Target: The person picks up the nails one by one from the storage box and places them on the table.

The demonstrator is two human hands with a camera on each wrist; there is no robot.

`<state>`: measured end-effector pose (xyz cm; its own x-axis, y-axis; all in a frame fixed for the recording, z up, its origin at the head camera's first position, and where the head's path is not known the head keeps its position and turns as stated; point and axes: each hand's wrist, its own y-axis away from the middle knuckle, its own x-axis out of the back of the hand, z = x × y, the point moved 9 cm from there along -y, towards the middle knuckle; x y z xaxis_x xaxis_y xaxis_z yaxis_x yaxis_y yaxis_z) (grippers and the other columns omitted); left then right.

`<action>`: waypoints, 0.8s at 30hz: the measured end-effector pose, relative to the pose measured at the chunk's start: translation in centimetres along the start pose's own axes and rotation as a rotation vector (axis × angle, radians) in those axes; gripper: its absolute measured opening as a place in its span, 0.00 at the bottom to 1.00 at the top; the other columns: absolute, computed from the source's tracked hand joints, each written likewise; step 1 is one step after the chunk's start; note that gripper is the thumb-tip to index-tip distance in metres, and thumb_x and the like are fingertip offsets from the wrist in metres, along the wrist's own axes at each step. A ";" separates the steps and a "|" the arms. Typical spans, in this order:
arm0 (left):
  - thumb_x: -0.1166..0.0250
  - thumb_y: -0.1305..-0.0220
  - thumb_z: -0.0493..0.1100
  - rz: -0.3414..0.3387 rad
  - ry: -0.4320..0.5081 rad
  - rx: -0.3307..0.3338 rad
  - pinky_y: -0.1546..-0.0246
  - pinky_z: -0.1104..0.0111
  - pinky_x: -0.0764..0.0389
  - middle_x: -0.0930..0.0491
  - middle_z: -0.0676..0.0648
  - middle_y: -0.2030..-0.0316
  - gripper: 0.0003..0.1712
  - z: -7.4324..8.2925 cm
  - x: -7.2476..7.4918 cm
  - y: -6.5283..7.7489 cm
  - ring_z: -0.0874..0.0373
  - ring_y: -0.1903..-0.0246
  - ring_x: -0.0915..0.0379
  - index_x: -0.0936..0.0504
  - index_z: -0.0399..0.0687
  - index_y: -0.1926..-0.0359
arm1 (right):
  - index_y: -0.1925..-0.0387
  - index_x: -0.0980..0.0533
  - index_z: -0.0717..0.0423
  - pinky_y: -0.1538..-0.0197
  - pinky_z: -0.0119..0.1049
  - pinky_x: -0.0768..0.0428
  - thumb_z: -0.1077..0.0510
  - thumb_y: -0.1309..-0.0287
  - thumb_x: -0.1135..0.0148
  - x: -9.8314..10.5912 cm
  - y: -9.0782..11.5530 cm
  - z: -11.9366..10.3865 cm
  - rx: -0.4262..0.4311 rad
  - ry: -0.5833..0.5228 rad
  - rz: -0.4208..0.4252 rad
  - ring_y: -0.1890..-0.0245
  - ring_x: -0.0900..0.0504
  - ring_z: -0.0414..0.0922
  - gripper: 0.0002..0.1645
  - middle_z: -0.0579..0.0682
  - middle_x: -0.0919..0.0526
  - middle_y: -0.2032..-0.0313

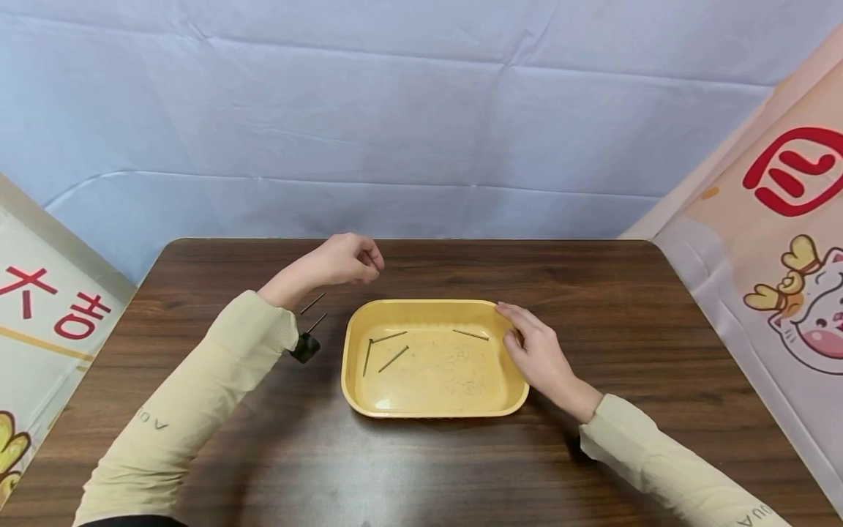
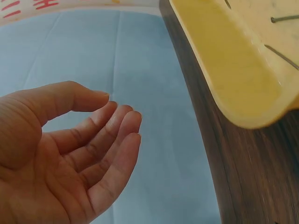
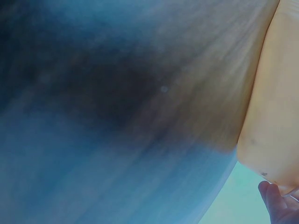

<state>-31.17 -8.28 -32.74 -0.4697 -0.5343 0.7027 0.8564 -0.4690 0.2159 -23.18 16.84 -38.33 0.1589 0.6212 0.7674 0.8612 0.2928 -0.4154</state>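
A yellow plastic tray (image 1: 435, 412) stands mid-table with several long nails (image 1: 394, 359) lying in it, three on the left and one at the upper right (image 1: 470, 334). My right hand (image 1: 536, 351) grips the tray's right rim near the far corner, thumb on the inner side; its fingertips (image 3: 275, 198) show by the outer wall in the right wrist view. Beyond the tray's far left corner, my left hand (image 1: 345, 260) hovers over the table. The left wrist view shows its fingers (image 2: 114, 175) loosely curved, with nothing visible between them and the thumb.
Two thin dark nails (image 1: 312, 304) show at the tray's left, partly by the left cuff and a black wrist camera (image 1: 305, 348). The brown wooden table (image 1: 421, 468) meets a pale blue cloth (image 1: 421, 146) behind. Printed banners (image 1: 790, 293) flank both sides.
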 end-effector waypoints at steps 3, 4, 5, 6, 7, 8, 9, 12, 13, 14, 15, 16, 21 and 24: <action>0.44 0.46 0.34 -0.012 0.010 -0.009 0.70 0.66 0.27 0.21 0.44 0.69 0.10 0.5 -0.4 -0.2 0.55 0.75 0.28 0.23 0.39 0.61 | 0.46 0.28 0.60 0.77 0.29 0.34 0.69 0.46 0.49 0.0 0.0 0.0 0.003 0.004 0.003 0.81 0.37 0.36 0.23 0.55 0.25 0.47; 0.44 0.46 0.34 -0.017 0.013 -0.010 0.71 0.66 0.27 0.21 0.45 0.69 0.10 0.6 -0.6 -0.3 0.54 0.74 0.28 0.23 0.39 0.61 | 0.46 0.27 0.60 0.77 0.29 0.34 0.69 0.46 0.49 0.0 0.0 0.0 0.002 0.003 0.003 0.81 0.37 0.36 0.23 0.55 0.25 0.47; 0.44 0.46 0.34 -0.022 0.015 -0.013 0.71 0.66 0.27 0.21 0.45 0.69 0.10 0.8 -0.7 -0.3 0.53 0.74 0.28 0.23 0.39 0.61 | 0.46 0.27 0.60 0.77 0.29 0.34 0.69 0.46 0.49 0.0 0.0 0.0 0.002 0.003 0.003 0.81 0.37 0.36 0.23 0.55 0.25 0.47; 0.44 0.46 0.34 -0.026 0.016 -0.015 0.71 0.67 0.28 0.21 0.45 0.69 0.10 0.9 -0.9 -0.4 0.53 0.73 0.28 0.23 0.39 0.61 | 0.46 0.27 0.60 0.77 0.29 0.34 0.69 0.46 0.48 0.0 0.0 0.0 0.001 0.001 0.002 0.82 0.37 0.36 0.24 0.54 0.25 0.47; 0.45 0.46 0.34 -0.032 0.019 -0.018 0.71 0.67 0.28 0.21 0.45 0.68 0.10 1.1 -1.0 -0.5 0.53 0.73 0.28 0.23 0.39 0.61 | 0.46 0.27 0.60 0.77 0.29 0.34 0.69 0.46 0.48 0.0 0.0 0.0 0.003 0.001 0.002 0.82 0.37 0.35 0.24 0.55 0.25 0.47; 0.45 0.45 0.34 -0.037 0.025 -0.019 0.70 0.67 0.28 0.21 0.45 0.68 0.10 1.2 -1.2 -0.5 0.53 0.73 0.28 0.23 0.39 0.61 | 0.46 0.27 0.60 0.77 0.28 0.34 0.69 0.46 0.48 0.0 0.0 0.0 0.003 0.000 0.002 0.82 0.37 0.35 0.24 0.55 0.25 0.47; 0.45 0.45 0.34 -0.041 0.029 -0.019 0.70 0.68 0.28 0.21 0.45 0.68 0.10 1.3 -1.3 -0.5 0.54 0.73 0.29 0.23 0.39 0.61 | 0.46 0.27 0.60 0.77 0.28 0.34 0.69 0.46 0.48 0.0 0.0 -0.1 0.004 -0.002 0.002 0.82 0.37 0.35 0.24 0.55 0.25 0.47; 0.44 0.44 0.33 -0.049 0.058 -0.019 0.70 0.68 0.27 0.21 0.45 0.69 0.09 1.6 -1.7 -0.6 0.57 0.74 0.29 0.23 0.39 0.61 | 0.46 0.28 0.60 0.78 0.28 0.34 0.69 0.46 0.48 0.0 0.0 -0.1 0.006 -0.003 0.003 0.82 0.37 0.35 0.24 0.55 0.25 0.47; 0.44 0.44 0.33 -0.051 0.066 -0.018 0.69 0.68 0.27 0.21 0.45 0.69 0.09 1.7 -1.8 -0.6 0.57 0.74 0.29 0.23 0.39 0.61 | 0.46 0.28 0.60 0.78 0.28 0.34 0.69 0.46 0.48 0.0 0.0 -0.1 0.007 -0.003 0.003 0.82 0.37 0.35 0.24 0.55 0.25 0.47; 0.44 0.44 0.33 -0.053 0.074 -0.017 0.69 0.68 0.26 0.21 0.45 0.69 0.09 1.8 -1.9 -0.7 0.57 0.74 0.28 0.23 0.39 0.61 | 0.46 0.28 0.60 0.78 0.28 0.34 0.69 0.46 0.48 0.0 0.0 -0.2 0.006 -0.003 0.002 0.82 0.37 0.35 0.24 0.55 0.25 0.47; 0.44 0.44 0.33 -0.054 0.079 -0.018 0.69 0.68 0.26 0.21 0.45 0.70 0.08 1.9 -2.0 -0.7 0.57 0.74 0.28 0.23 0.39 0.61 | 0.46 0.28 0.60 0.78 0.28 0.34 0.69 0.46 0.48 0.0 0.0 -0.2 0.006 -0.003 0.002 0.82 0.37 0.35 0.24 0.54 0.25 0.47; 0.44 0.44 0.33 -0.054 0.085 -0.017 0.69 0.68 0.25 0.21 0.45 0.70 0.08 1.9 -2.1 -0.8 0.57 0.73 0.27 0.23 0.39 0.62 | 0.46 0.28 0.60 0.78 0.29 0.34 0.69 0.46 0.48 0.0 0.0 -0.2 0.006 -0.002 0.002 0.82 0.37 0.35 0.24 0.55 0.25 0.47; 0.43 0.45 0.34 -0.057 0.094 -0.020 0.68 0.68 0.25 0.20 0.46 0.70 0.09 2.0 -2.6 -1.1 0.57 0.73 0.26 0.23 0.40 0.62 | 0.46 0.28 0.59 0.78 0.29 0.34 0.69 0.46 0.48 0.0 0.0 -0.2 0.007 -0.003 0.004 0.82 0.37 0.35 0.24 0.54 0.25 0.47; 0.43 0.45 0.35 -0.059 0.111 -0.020 0.67 0.68 0.24 0.20 0.46 0.69 0.09 1.9 -2.9 -1.3 0.55 0.71 0.25 0.22 0.41 0.62 | 0.46 0.28 0.60 0.78 0.28 0.34 0.69 0.47 0.48 -0.1 0.0 -0.2 0.008 -0.005 0.004 0.82 0.37 0.35 0.24 0.55 0.25 0.47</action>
<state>-30.47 -4.77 -33.78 -0.5409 -0.5798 0.6093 0.8228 -0.5149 0.2405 -23.13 16.65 -38.28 0.1604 0.6258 0.7633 0.8565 0.2962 -0.4228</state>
